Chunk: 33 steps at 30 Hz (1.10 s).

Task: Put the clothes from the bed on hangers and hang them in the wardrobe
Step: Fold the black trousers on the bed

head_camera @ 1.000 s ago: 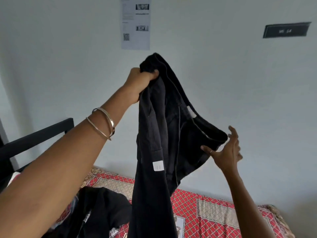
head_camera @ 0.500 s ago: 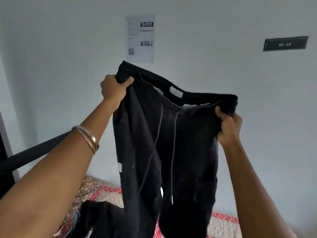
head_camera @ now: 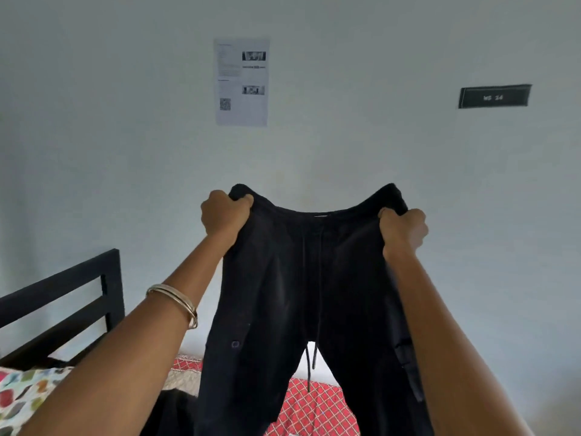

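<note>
A pair of black trousers hangs spread out in the air above the bed, held up by its waistband in front of a pale wall. The left hand grips the waistband's left corner, fingers curled over the fabric and thumb pressed along the top edge. The right hand clamps the opposite corner in the same way, so the band sags slightly between the two fists. Both legs of the trousers drop straight down and part near the bottom of the view, where a drawstring dangles in the gap. A thin metal bangle sits on the left wrist.

The bed carries a red checked cover, and a dark heap, probably more clothing, lies on it behind the left forearm, though most of it is hidden. A black bed frame stands at the left. On the wall hang a printed sheet and a dark nameplate.
</note>
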Tool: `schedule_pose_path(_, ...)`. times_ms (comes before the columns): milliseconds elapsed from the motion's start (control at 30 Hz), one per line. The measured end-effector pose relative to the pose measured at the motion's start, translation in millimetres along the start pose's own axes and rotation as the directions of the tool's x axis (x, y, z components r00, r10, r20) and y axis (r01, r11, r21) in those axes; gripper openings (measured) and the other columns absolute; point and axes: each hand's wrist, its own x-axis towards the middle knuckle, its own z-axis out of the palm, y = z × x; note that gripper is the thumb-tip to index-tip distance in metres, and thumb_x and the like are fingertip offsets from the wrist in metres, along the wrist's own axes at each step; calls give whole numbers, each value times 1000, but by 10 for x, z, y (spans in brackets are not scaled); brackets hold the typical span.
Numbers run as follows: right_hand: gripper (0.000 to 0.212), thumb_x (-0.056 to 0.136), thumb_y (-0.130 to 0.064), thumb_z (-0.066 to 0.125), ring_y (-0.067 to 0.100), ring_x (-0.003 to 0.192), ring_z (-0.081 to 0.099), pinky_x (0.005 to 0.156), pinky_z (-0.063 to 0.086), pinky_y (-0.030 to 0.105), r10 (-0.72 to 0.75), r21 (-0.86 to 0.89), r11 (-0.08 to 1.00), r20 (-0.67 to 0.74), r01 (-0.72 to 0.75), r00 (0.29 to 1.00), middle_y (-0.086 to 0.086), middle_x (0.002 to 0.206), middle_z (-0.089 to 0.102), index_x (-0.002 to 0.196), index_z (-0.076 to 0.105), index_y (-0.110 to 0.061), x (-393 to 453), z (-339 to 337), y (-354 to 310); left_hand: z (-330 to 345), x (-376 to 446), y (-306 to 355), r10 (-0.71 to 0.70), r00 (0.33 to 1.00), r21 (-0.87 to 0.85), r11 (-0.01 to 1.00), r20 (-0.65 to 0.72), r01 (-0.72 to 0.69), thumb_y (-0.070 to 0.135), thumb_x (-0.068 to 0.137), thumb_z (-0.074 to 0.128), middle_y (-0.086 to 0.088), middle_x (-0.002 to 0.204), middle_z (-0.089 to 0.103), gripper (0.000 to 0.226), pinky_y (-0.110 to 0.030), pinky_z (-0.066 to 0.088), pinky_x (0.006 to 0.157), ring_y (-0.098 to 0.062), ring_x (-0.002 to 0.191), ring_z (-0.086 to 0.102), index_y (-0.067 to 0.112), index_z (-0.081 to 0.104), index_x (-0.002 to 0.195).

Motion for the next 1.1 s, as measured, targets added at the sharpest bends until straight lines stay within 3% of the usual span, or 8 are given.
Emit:
schedule_pose_path(167,25,80,-21,73,21,77,60,62,48,29,-57,7,998,166,57,984,2,82,57,89,57,-4,-190,104,-86,333,-324,314,103,969,-100,992,226,-82,27,75,69,-11,83,63,28,-29,48,53,-23,72,63,2,56,77)
schedule_pose_path(333,29,80,-24,75,18,81,62,65,53,29,-206,-43,970,378,239,903,4,94,61,99,57,-11,-370,226,-127,531,-583,594,160,887,-133,985,434,-112,16,78,67,-21,81,67,28,-52,58,67,-31,77,69,-11,63,85)
schedule_pose_path(533,53,76,-40,78,21,97,66,78,59,46,-178,-23,965,677,262,714,4,110,62,115,49,-20,-325,52,-98,386,-581,678,204,659,-202,976,724,-81,-10,89,42,-14,81,55,23,-37,60,74,-25,78,64,-4,64,95)
schedule_pose_path(633,73,67,-33,87,12,102,62,81,57,36,-241,52,955,712,294,660,-4,113,58,123,42,-18,-359,-3,-114,329,-548,634,334,655,-329,935,678,-136,-8,89,53,-12,93,71,22,-30,58,78,-19,82,71,-3,68,105)
schedule_pose_path(733,51,77,-9,76,21,101,62,82,58,41,-303,69,938,639,340,707,2,109,58,116,44,-14,-365,51,-132,414,-483,606,517,751,-189,854,410,-485,17,75,79,-5,101,69,21,-27,51,87,-14,90,66,15,72,95)
schedule_pose_path(800,38,80,4,62,30,101,63,82,58,46,-324,164,943,656,289,682,9,108,58,112,46,-11,-373,55,-124,442,-391,568,680,678,-73,719,280,-691,35,67,82,1,121,53,43,-26,33,99,-15,114,47,26,65,105)
schedule_pose_path(900,37,83,14,52,30,97,65,80,58,44,-402,324,916,715,238,572,15,107,60,113,48,-7,-390,3,-115,390,-284,519,735,495,-116,604,464,-789,56,75,62,10,136,47,73,-45,8,114,-14,131,38,37,34,139)
schedule_pose_path(1100,45,86,1,66,26,105,65,88,55,41,-467,428,881,719,201,514,11,116,64,125,51,-16,-363,-85,86,326,-290,534,800,441,-28,494,407,-869,70,73,58,9,75,64,54,-39,52,72,-13,70,60,27,57,106)
